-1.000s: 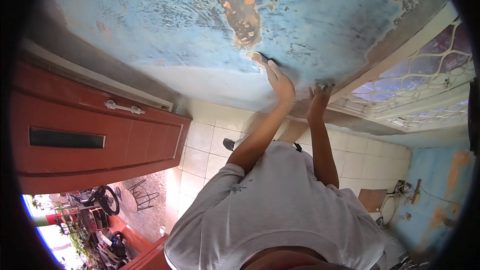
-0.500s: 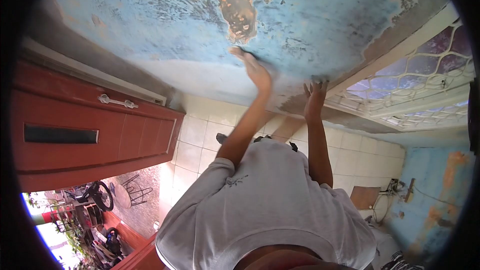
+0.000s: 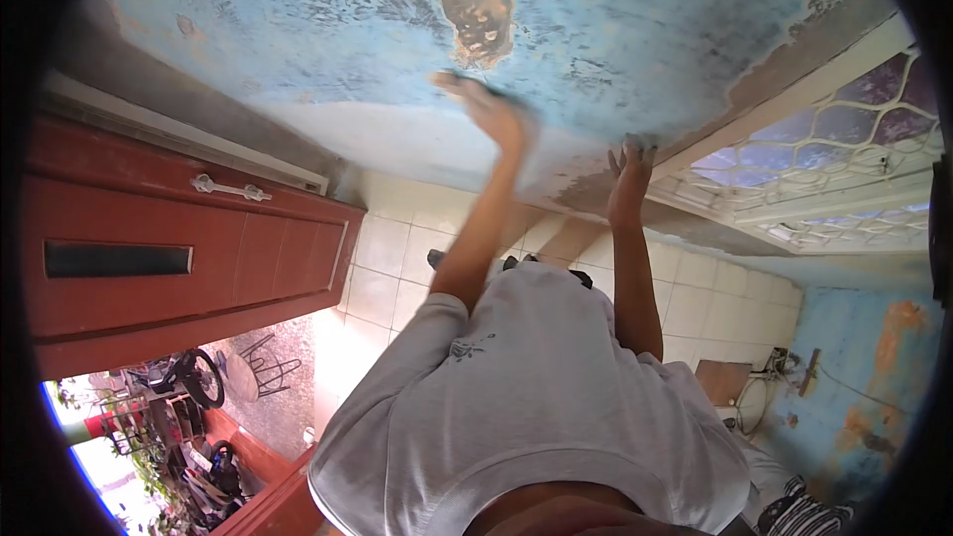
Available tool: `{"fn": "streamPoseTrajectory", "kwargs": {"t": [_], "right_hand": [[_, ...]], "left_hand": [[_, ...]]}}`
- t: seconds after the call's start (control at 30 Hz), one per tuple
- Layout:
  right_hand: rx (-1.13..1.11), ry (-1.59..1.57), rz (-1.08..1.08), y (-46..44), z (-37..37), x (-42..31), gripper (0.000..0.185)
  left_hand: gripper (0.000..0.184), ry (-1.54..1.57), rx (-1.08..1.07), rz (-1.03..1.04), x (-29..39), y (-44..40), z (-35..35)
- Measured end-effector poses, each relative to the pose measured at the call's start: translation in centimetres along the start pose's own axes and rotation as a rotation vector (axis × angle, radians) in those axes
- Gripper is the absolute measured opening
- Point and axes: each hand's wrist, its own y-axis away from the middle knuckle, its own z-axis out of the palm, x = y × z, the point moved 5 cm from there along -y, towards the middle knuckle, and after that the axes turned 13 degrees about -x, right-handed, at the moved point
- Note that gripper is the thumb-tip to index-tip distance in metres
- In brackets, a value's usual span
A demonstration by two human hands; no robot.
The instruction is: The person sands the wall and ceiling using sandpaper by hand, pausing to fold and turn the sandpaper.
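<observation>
My left hand is on the blue, patchy wall, just below a bare grey and orange patch. Motion blurs it; the fingers look held together, and a dark edge shows along their upper side. What lies under the palm cannot be made out. To the right, my right hand rests against the wall near the window frame, its fingers spread and nothing seen in it.
A red door with a white handle stands at left. Beyond it are a round stool and a motorcycle. At right is a window with a pale grille. Below lie floor tiles and a brown board.
My left hand has moved left and slightly up along the wall. My right hand has stayed in nearly the same place on the wall, and the view has shifted slightly.
</observation>
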Motion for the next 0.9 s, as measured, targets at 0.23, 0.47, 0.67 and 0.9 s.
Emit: {"fn": "streamPoseTrajectory", "kwargs": {"t": [0.23,0.47,0.67,0.9], "right_hand": [[0.001,0.050,-0.004,0.4,1.0,0.5,0.091],[0.051,0.019,-0.022,0.3,1.0,-0.7,0.040],[0.076,0.020,-0.048,0.8,2.6,-2.0,0.033],[0.030,-0.035,-0.021,0.6,0.3,-0.5,0.052]], "left_hand": [[0.063,-0.116,0.021,0.027,-0.7,1.2,1.5],[0.067,0.037,0.121,0.029,1.1,-4.5,-2.7],[0.068,-0.011,0.074,-0.025,1.2,3.6,3.3],[0.063,0.247,0.200,-0.171,0.0,-1.6,-1.5]]}}
